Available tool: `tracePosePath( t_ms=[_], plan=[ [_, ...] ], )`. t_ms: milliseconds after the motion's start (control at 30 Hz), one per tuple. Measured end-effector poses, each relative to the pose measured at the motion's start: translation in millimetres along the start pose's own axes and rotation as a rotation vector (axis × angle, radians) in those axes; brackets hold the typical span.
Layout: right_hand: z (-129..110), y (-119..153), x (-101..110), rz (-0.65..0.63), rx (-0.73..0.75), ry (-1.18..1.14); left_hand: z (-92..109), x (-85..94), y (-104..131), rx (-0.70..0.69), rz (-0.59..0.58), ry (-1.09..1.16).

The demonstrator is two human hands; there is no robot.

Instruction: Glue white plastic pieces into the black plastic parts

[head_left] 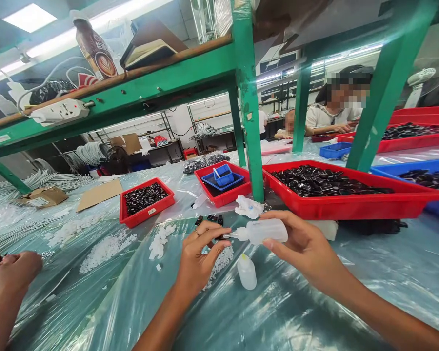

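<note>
My left hand (201, 253) pinches a small black part (221, 237) between thumb and fingers. In my right hand (296, 243) a translucent white squeeze bottle (265, 231) lies sideways, its thin nozzle pointing left and meeting the black part. Below the bottle stands a second white bottle (247, 273) with a yellowish tip. Several black parts (212, 218) rest on the plastic-covered table just beyond my left hand. Small white pieces (221, 261) are heaped behind and beside that hand. A crumpled white tissue (249, 207) lies beyond the held bottle.
Red trays of black parts (146, 201) (336, 204) and a red tray with blue containers (227, 195) stand farther back. A green post (254, 146) rises between them. At the left edge, another person's hand (18, 270) holds something red. Another person (332, 112) sits across.
</note>
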State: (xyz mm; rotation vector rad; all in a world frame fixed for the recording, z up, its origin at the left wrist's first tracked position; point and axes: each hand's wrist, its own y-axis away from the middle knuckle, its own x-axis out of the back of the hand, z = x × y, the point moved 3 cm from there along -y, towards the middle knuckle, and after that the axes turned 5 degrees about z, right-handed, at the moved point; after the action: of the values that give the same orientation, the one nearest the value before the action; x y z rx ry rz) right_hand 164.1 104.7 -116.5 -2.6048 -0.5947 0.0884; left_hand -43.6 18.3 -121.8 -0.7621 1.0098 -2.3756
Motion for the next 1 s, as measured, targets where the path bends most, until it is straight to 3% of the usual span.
tracePosePath(
  t_ms=[67,233,333,500,1000],
  plan=[
    [-4.6,3.3,0.9,0.027,0.084,0.060,1.1,-0.9,0.2,-0.005,0.001,-0.003],
    [-22.2,18.3,0.3,0.086,0.557,0.387,3.2,-1.6,0.5,-0.030,-0.012,0.011],
    [-28.2,25.8,-2.1,0.097,0.713,0.519,3.7,-2.5,0.6,-0.040,-0.033,0.014],
    [-32.7,30.1,-4.3,0.108,0.790,0.565,6.0,-3.0,-0.1,-0.070,-0.034,-0.001],
    [-37.6,32.4,-4.1,0.108,0.838,0.586,13.0,-2.4,-0.5,-0.112,-0.044,0.005]
  ],
)
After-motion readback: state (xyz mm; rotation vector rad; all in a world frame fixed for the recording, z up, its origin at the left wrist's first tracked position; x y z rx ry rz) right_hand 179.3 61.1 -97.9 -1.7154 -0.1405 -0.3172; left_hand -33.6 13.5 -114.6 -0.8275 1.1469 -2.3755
